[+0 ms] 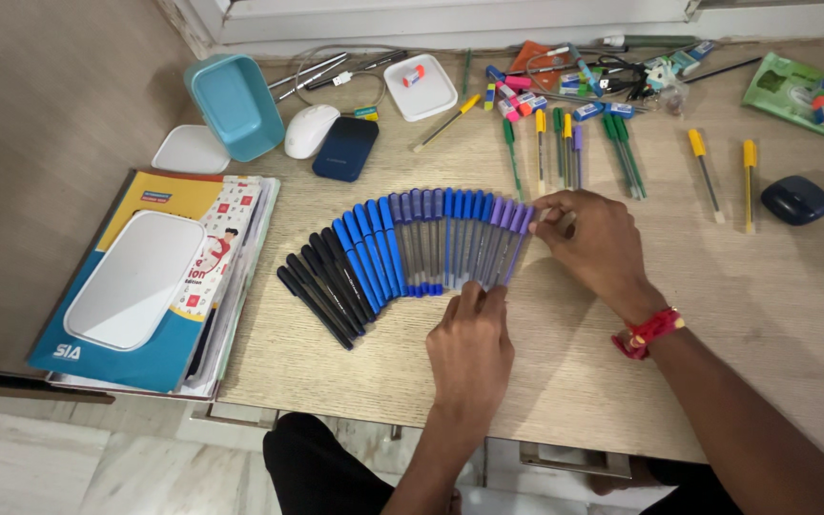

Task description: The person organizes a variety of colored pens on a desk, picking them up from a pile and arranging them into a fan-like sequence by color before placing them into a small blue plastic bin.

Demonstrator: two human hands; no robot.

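A fan-shaped row of pens [412, 243] lies on the wooden desk [565, 372]: black ones at the left, blue in the middle, purple at the right. My left hand [470, 345] rests below the row, its fingertips touching the lower ends of the blue and purple pens. My right hand [593, 238] sits at the row's right end, fingers curled on the outermost purple pen [520, 238]. A red thread band [648, 332] circles my right wrist.
Loose green, yellow and purple pens [574, 143] and erasers lie along the back. A teal box [234, 103], white mouse [310, 131], dark pouch [345, 149] and white tray [421, 88] stand at the back left. Books under a white lid [135, 277] lie left.
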